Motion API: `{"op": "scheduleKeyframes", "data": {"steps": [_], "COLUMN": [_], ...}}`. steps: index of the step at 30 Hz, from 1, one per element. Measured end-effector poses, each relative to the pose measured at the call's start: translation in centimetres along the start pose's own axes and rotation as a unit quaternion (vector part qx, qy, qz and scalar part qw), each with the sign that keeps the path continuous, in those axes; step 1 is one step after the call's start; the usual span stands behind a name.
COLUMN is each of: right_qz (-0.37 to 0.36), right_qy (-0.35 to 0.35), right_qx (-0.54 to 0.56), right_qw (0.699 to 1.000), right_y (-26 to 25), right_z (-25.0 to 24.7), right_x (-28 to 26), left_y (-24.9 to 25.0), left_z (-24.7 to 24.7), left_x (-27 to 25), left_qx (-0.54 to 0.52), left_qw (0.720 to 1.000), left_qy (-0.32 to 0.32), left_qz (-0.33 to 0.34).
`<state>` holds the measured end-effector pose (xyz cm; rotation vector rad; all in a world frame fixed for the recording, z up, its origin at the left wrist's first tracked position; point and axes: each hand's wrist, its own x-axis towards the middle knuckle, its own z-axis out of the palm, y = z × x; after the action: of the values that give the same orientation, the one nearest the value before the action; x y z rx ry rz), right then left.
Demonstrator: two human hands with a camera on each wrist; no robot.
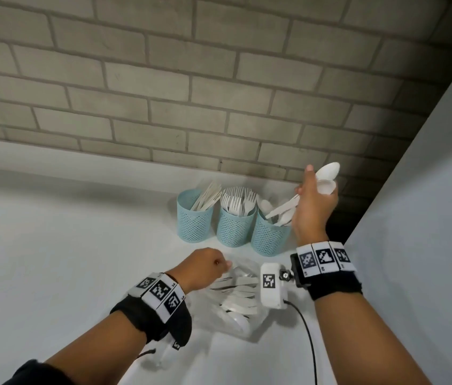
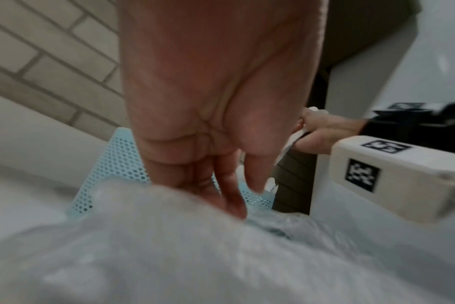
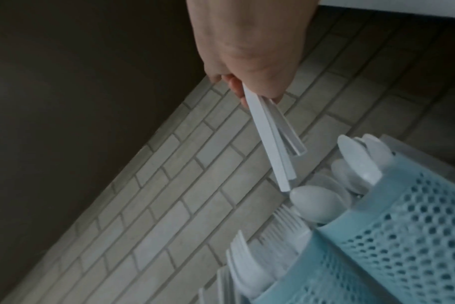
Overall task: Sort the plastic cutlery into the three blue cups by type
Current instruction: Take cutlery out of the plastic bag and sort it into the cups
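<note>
Three blue mesh cups stand in a row by the brick wall: the left cup (image 1: pixel 194 220) holds knives, the middle cup (image 1: pixel 235 227) forks, the right cup (image 1: pixel 270 237) spoons. My right hand (image 1: pixel 310 187) is raised just right of the right cup and grips a bundle of white spoons (image 1: pixel 327 176). Their bowls point up and their handles (image 3: pixel 273 139) slant down toward that cup (image 3: pixel 403 226). My left hand (image 1: pixel 219 263) rests on a clear plastic bag (image 1: pixel 236 301) of white cutlery, with its fingers (image 2: pixel 234 197) curled down at the bag's edge (image 2: pixel 169 246).
A white wall or cabinet side (image 1: pixel 427 190) rises close on the right. The wrist camera box (image 1: pixel 272 287) and its cable hang over the bag's right side. The white counter (image 1: pixel 66 245) stretches to the left.
</note>
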<state>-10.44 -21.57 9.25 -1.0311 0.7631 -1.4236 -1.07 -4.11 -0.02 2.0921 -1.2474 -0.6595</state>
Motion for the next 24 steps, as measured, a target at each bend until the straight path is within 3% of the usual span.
{"op": "scheduleKeyframes", "data": {"steps": [4,7,12,17,21,24], "right_qz": [-0.045,-0.045,-0.043,-0.102,-0.183,-0.197], "right_qy": [0.003,-0.011,-0.109,-0.106,-0.141,-0.176], "right_qx": [-0.036,-0.081,-0.189,-0.201,-0.314,-0.408], "right_qw": [0.998,0.996,0.975,0.968,0.921,0.874], "right_y": [1.0,3.7,7.4,7.2,7.8,8.8], "right_z": [0.1,0.1,-0.5,-0.5,-1.0,-1.7], "right_x": [2.2,3.3,3.1,3.4,2.8,2.6], "left_y": [-0.4,-0.6,-1.1,-1.2,-0.7,-0.6], "left_z": [0.7,0.7,0.5,1.2,1.8,2.1], "left_x": [0.0,0.0,0.1,0.4,0.7,0.8], "left_qx": [0.121,0.144,0.159,0.153,0.185,0.216], "left_qw": [0.992,0.989,0.983,0.984,0.975,0.964], "left_qy": [-0.023,-0.032,-0.090,-0.094,-0.120,-0.153], "left_qz": [0.012,0.003,-0.010,-0.016,-0.016,-0.031]}}
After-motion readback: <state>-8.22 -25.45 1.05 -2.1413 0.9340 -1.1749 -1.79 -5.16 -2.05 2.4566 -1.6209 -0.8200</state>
